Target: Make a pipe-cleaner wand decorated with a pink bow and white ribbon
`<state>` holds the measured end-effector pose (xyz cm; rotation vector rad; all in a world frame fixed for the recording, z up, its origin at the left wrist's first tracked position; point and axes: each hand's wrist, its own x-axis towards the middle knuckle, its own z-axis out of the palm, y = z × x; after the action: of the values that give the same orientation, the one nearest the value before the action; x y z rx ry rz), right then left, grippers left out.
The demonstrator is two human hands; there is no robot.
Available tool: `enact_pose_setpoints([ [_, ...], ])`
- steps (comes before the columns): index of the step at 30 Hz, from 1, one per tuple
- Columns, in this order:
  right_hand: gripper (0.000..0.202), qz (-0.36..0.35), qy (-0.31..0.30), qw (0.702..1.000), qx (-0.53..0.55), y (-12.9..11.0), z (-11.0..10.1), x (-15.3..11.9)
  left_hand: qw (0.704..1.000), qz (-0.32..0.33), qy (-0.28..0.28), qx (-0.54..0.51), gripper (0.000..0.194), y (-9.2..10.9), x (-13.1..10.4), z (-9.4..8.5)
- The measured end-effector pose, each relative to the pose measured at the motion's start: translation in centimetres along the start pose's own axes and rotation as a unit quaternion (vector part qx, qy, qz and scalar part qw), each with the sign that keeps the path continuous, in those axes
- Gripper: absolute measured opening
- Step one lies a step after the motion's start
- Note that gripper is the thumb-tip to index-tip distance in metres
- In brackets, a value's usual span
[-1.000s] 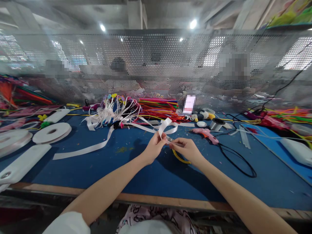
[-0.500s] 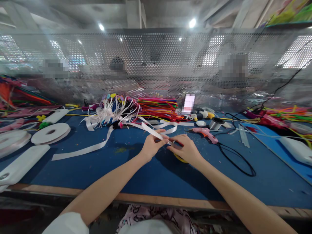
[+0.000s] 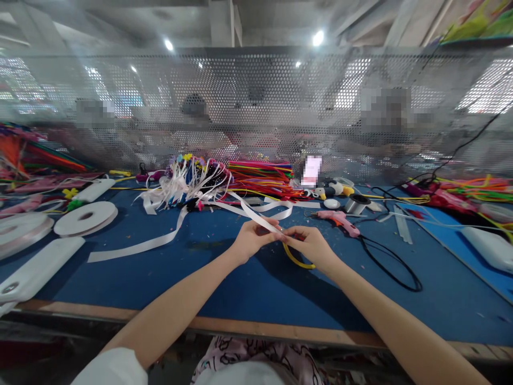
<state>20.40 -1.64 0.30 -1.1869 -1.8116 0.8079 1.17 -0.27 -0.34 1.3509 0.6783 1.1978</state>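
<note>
Now, left hand (image 3: 256,240) pinching one white ribbon (image 3: 255,215) above table (image 3: 192,289); right hand (image 3: 310,246) fingertips at ribbon's end, exact hold hidden. Two ribbon spools (image 3: 102,215) far left, one pink glue gun (image 3: 339,220) right. Phone screen (image 3: 311,171) pixelated, unreadable.

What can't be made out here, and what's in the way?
All in the head view:
The near end of the white ribbon: hidden where the left hand and right hand meet.
Yellow loop: upper part hidden by the right hand.
Leftmost white spool: cut off by the left edge.
Lit screen: pixelated, unreadable.
People: obscured by the perforated panel.
</note>
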Motion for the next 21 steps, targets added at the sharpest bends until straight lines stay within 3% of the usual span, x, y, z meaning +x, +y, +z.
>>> enact_pose_setpoints([
  [7,0.03,0.004,-0.003,1.0,0.003,-0.9,-0.1,-0.1,0.998,-0.002,0.044,0.052,0.034,0.3,-0.2,0.1],
  [21,0.036,0.049,0.014,0.999,-0.008,-0.2,-0.5,0.3,0.988,0.006,0.149,0.032,0.035,0.8,1.1,-1.6],
])
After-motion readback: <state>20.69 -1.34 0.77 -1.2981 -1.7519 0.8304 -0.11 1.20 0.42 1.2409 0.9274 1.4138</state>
